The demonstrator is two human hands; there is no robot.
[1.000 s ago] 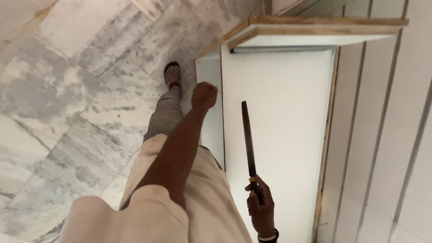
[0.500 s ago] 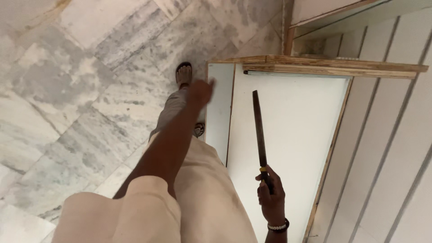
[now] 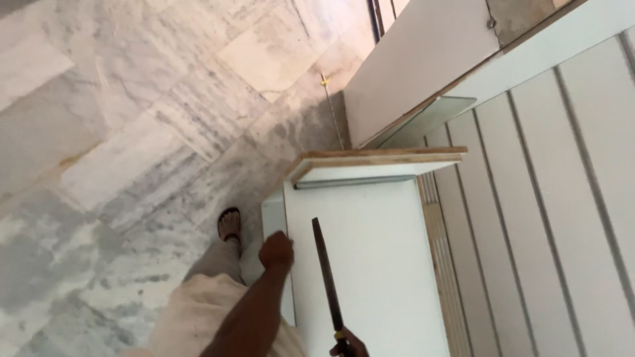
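Observation:
My right hand (image 3: 348, 345) shows only at the bottom edge, closed around the handle of a long dark flat file (image 3: 326, 274) that points away from me over a white cabinet panel (image 3: 370, 258). My left hand (image 3: 276, 250) is a fist held out in front, at the panel's left edge; whether it touches the panel is unclear. A wood-edged white board (image 3: 377, 160) caps the panel's far end, with a grey metal bar handle (image 3: 354, 182) just under it.
My sandalled foot (image 3: 229, 223) stands on the grey-veined marble floor (image 3: 132, 145) left of the cabinet. A white slatted wall (image 3: 555, 218) runs along the right. Another white cabinet (image 3: 423, 59) with a wooden edge stands beyond, near a thin rod with a yellow tip (image 3: 331, 106).
The view has tilted up and away, so the cabinet sits lower in frame. My right hand with the file has dropped to the bottom edge; my left fist stays by the panel's left edge.

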